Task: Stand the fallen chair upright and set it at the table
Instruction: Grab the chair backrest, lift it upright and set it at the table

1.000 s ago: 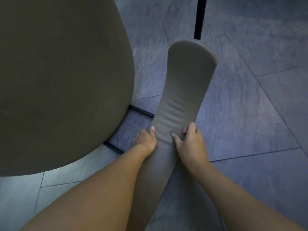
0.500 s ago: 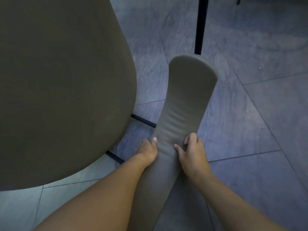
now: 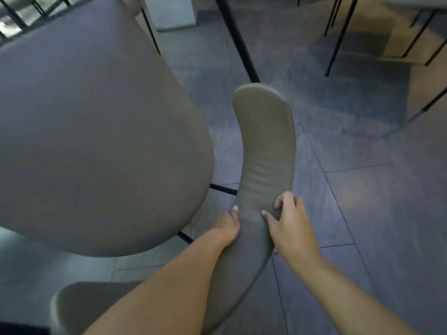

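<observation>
The grey-brown upholstered chair fills the left of the view with its wide seat (image 3: 96, 146). Its curved padded backrest band (image 3: 264, 141) sweeps from the bottom edge up to a rounded end at the centre. My left hand (image 3: 226, 224) grips the band's left edge, thumb on top. My right hand (image 3: 289, 222) clasps the right edge, fingers curled over it. Thin black chair legs (image 3: 223, 188) show under the seat against the floor. No tabletop is in sight.
A black metal leg (image 3: 238, 37) slants across the floor beyond the backrest. More black furniture legs (image 3: 338, 37) stand at the upper right. Grey stone floor tiles (image 3: 362, 213) spread to the right. A pale block (image 3: 169, 12) stands at the top centre.
The view has tilted up, and more floor and furniture legs show at the top. The seat and backrest sit lower in the frame. Both hands keep the same hold on the backrest.
</observation>
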A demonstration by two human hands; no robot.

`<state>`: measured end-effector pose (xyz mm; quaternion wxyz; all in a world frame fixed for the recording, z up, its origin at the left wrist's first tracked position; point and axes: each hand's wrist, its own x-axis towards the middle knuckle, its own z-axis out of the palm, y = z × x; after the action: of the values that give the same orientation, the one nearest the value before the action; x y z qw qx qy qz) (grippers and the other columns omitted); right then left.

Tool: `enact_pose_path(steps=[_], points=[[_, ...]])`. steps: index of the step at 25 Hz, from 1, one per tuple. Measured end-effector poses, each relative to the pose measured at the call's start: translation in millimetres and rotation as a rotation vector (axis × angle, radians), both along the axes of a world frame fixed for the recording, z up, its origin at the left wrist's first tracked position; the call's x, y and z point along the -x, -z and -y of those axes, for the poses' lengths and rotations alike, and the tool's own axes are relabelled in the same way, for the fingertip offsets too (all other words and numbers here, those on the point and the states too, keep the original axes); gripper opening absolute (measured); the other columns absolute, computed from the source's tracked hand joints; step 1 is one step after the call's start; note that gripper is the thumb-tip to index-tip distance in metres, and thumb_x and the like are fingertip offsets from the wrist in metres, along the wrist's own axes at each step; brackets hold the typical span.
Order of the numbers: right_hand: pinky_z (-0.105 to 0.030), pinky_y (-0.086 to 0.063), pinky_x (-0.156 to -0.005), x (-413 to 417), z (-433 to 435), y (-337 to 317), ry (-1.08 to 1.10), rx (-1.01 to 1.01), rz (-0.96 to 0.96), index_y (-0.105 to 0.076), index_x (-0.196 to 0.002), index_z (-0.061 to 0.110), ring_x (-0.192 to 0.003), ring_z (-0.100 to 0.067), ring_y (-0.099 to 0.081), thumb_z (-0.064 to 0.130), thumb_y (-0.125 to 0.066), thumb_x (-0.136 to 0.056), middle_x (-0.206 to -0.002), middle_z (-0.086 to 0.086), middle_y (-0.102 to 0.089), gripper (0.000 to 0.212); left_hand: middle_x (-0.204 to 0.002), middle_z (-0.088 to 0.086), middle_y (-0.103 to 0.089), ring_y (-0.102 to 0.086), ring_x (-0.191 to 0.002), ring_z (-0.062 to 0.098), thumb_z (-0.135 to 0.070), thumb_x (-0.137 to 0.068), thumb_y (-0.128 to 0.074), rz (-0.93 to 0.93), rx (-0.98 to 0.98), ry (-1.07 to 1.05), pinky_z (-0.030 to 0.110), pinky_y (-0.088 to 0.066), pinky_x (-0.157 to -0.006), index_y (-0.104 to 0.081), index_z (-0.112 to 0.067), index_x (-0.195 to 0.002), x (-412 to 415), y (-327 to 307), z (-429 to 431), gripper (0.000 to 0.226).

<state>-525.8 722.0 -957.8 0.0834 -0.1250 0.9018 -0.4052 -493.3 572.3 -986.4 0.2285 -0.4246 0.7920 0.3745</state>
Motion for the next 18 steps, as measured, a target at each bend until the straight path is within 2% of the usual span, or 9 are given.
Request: enact_pose_path(steps=[3,5,9,11,14,18], points=[[-0.042,-0.047,-0.066,-8,12,-78,-0.038,0.018,-0.031,-0.043,-0.091,0.019,-0.074,-0.03,-0.054,0.021,-0.078,-0.087,-0.096,-0.004,-0.045,0.035,-0.147,0.029,-0.044,-0.043,-0.137,0.037,-0.03,-0.11,-0.015,0.003,-0.049,0.04,0.037,-0.031,-0.11,-0.042,0.007,-0.143,-13,-80,5,0.057],[-0.042,-0.048,-0.066,-13,24,-128,-0.066,0.009,-0.04,-0.044,-0.09,0.019,-0.073,-0.03,-0.055,0.021,-0.078,-0.087,-0.097,-0.004,-0.045,0.034,-0.148,0.029,-0.044,-0.041,-0.139,0.035,-0.028,-0.11,-0.014,-0.001,-0.049,0.054,0.035,-0.028,-0.11,-0.042,0.009,-0.144,-21,-127,15,0.056],[-0.034,-0.038,-0.062,-23,60,-201,-0.117,-0.024,-0.046,-0.048,-0.093,0.016,-0.072,-0.024,-0.052,0.021,-0.076,-0.089,-0.098,-0.003,-0.045,0.029,-0.148,0.029,-0.044,-0.042,-0.138,0.035,-0.024,-0.11,-0.013,0.017,-0.082,0.025,0.037,-0.027,-0.112,-0.039,0.004,-0.147,-35,-185,46,0.053],[-0.034,-0.039,-0.063,-28,84,-226,-0.143,-0.031,-0.053,-0.048,-0.093,0.016,-0.073,-0.026,-0.053,0.022,-0.075,-0.089,-0.098,-0.003,-0.044,0.028,-0.149,0.029,-0.043,-0.041,-0.138,0.036,-0.021,-0.11,-0.012,0.011,-0.102,0.015,0.038,-0.027,-0.112,-0.036,0.004,-0.149,-38,-208,68,0.052],[-0.038,-0.045,-0.065,-30,121,-250,-0.129,-0.043,-0.029,-0.048,-0.094,0.016,-0.075,-0.029,-0.054,0.021,-0.074,-0.089,-0.1,-0.005,-0.045,0.026,-0.148,0.029,-0.044,-0.041,-0.138,0.035,-0.031,-0.11,-0.014,0.037,-0.137,0.036,0.035,-0.027,-0.112,-0.043,0.006,-0.145,-41,-228,106,0.058],[-0.035,-0.042,-0.064,-27,157,-266,-0.126,-0.069,-0.04,-0.048,-0.094,0.016,-0.073,-0.026,-0.053,0.019,-0.073,-0.09,-0.101,-0.006,-0.046,0.026,-0.146,0.027,-0.047,-0.044,-0.137,0.034,-0.043,-0.108,-0.018,0.016,-0.169,0.05,0.036,-0.03,-0.112,-0.05,0.007,-0.14,-39,-236,142,0.067]])
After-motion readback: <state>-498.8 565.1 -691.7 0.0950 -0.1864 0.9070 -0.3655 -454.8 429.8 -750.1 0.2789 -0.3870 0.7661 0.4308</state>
